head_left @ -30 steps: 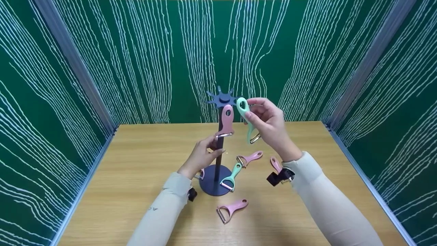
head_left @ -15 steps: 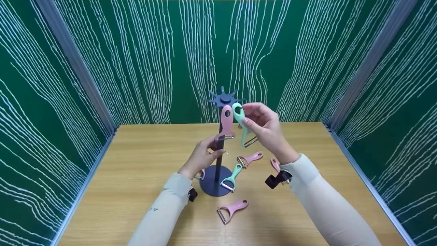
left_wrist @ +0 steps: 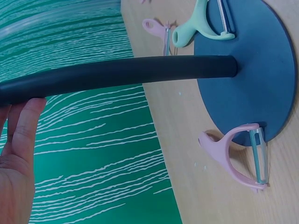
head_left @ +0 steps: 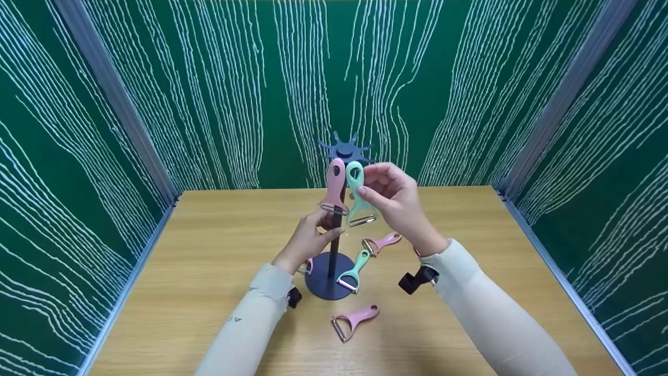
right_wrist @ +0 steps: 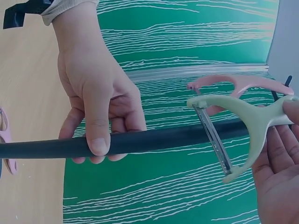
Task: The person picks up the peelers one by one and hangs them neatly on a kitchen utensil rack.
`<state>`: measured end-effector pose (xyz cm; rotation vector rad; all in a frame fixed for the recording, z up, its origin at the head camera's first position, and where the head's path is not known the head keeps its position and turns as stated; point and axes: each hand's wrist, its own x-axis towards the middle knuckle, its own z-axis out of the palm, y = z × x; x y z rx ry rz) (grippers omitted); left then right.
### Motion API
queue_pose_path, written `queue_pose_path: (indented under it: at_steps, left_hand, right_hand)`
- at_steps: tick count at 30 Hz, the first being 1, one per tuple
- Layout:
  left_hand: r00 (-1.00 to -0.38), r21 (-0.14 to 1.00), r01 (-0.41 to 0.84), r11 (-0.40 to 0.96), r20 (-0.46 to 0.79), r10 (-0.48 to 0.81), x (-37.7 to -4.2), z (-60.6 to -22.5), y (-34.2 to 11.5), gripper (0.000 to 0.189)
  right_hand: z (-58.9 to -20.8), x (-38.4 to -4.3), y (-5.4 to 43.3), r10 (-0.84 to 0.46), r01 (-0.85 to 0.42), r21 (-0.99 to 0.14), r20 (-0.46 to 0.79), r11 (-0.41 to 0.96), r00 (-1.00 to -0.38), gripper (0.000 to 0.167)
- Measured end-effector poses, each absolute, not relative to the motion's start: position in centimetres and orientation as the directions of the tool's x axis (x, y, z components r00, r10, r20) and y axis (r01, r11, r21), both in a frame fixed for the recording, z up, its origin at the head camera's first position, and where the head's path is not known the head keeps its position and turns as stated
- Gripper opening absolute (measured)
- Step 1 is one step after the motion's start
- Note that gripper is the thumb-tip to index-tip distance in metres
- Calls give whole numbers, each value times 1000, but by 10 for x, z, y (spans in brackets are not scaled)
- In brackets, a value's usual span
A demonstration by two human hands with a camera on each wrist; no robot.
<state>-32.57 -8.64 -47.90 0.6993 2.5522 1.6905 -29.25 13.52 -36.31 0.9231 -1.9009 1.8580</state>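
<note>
In the head view, a dark stand has a round top with several hooks [head_left: 344, 151]. My left hand [head_left: 304, 241] grips its upright pole [head_left: 332, 258] below the hooks. From a front hook hangs a pink peeler [head_left: 335, 185]. Right beside it, my right hand [head_left: 399, 201] pinches a mint-green peeler [head_left: 356, 188] by the handle, blade end down. The green handle's hole is level with the hook tips; whether a hook passes through it I cannot tell. The right wrist view shows the left hand [right_wrist: 96, 100] around the pole and the green peeler [right_wrist: 254, 123] before the pink one.
Another green peeler [head_left: 356, 271] leans over the stand's round base [head_left: 319, 287]. Pink peelers lie around: one in front [head_left: 357, 316], one behind to the right [head_left: 385, 241], one at the base's left edge [left_wrist: 224, 151]. Green patterned walls [head_left: 209, 94] enclose the wooden table [head_left: 209, 271].
My right hand has carried the green peeler left and slightly down, close against the hooks. The hooked top has turned a little, and the hanging pink peeler has shifted left. My left hand stays put.
</note>
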Motion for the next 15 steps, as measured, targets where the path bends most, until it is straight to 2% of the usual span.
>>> queue_pose_path:
  at_steps: [8, 15]
  left_hand:
    - [-888, 870, 389, 304, 266, 375, -326, -479, -86, 15]
    - [-897, 873, 370, 316, 247, 368, -326, -479, -86, 15]
  right_hand:
    - [-367, -293, 139, -241, -651, -757, 644, -59, -726, 32]
    - [-373, -294, 148, -244, -652, -757, 641, -44, -727, 30]
